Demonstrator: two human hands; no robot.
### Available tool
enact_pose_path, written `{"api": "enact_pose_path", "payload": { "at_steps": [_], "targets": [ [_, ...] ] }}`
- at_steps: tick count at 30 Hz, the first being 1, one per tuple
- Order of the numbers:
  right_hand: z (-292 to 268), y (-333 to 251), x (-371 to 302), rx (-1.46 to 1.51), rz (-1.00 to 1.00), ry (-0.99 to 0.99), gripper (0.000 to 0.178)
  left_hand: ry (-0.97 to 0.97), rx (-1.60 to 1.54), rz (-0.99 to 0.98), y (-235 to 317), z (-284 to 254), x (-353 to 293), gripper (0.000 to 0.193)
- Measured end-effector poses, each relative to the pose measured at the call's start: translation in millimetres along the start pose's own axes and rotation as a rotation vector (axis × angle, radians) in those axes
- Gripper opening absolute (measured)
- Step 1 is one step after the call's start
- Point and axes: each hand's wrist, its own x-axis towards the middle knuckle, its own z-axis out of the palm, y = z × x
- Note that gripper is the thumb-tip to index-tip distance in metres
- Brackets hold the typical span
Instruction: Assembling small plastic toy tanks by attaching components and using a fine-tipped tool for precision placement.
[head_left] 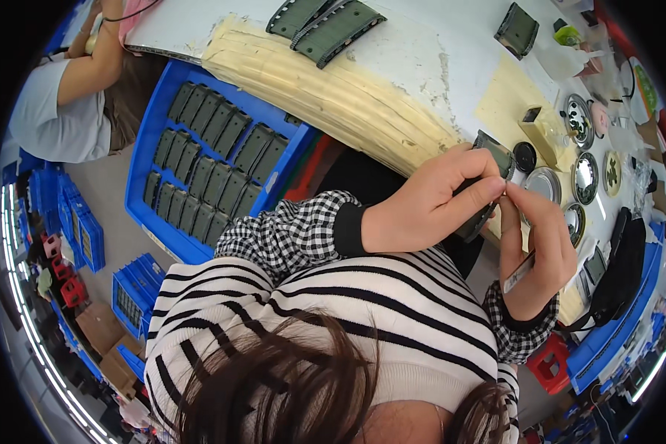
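The left hand [429,207] has its grip clamped on a dark green piece [500,152] at the near edge of the surface [414,52]; the right hand's [544,237] grip is pinched together beside it, on what one cannot tell. Slackening left fingers could drop the piece off the surface's edge; the silvery strip [519,272] against the right palm might scratch it.

Workshop, factory type: matching green parts [214,122] are being kept in rows in a blue crate [139,174]; round dishes [585,177] are being kept on a worn workbench [422,59]; floor space is being taken by further crates [81,222] and a co-worker [63,111].
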Motion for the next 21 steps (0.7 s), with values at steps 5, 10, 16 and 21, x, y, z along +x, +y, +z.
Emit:
{"api": "enact_pose_path", "payload": {
  "at_steps": [5,10,16,21],
  "targets": [
    [-2,3,3,0.148,0.107,-0.014,0.021,-0.054,0.007,-0.05,9,-6,-1,0.02],
    [-2,12,12,0.132,0.102,0.09,0.021,0.027,0.199,0.016,13,-4,-3,0.079],
    [9,22,17,0.088,-0.036,0.155,0.023,0.004,0.59,0.179,19,-3,1,0.07],
    [10,24,16,0.062,-0.113,0.188,0.024,-0.012,0.736,0.228,22,-2,1,0.069]
  ]
}}
